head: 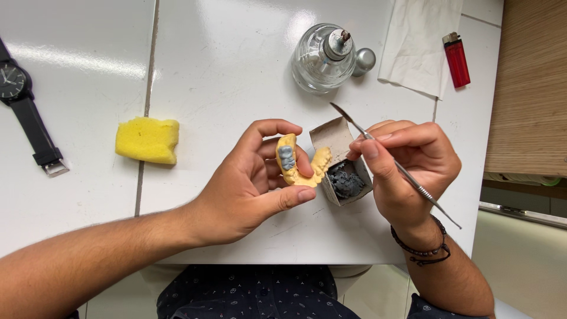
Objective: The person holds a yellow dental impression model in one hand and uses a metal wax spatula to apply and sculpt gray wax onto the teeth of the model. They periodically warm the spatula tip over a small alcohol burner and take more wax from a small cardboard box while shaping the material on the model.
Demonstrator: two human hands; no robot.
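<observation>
My left hand (251, 180) grips a yellow horseshoe-shaped dental cast (300, 168) between thumb and fingers, held above the white table. Grey wax teeth (286, 157) sit on the cast's left arm. My right hand (407, 168) holds a thin metal carving tool (394, 162) like a pen, its flat tip pointing up and away to the left, above a small open cardboard box (336, 137). The box lies just right of the cast and holds dark grey wax pieces (346, 183).
A glass spirit burner (322, 58) with its round metal cap (364, 60) stands at the back. Beside it lie a white paper tissue (419, 44) and a red lighter (456, 59). A yellow sponge (147, 139) and a black wristwatch (23, 106) lie left.
</observation>
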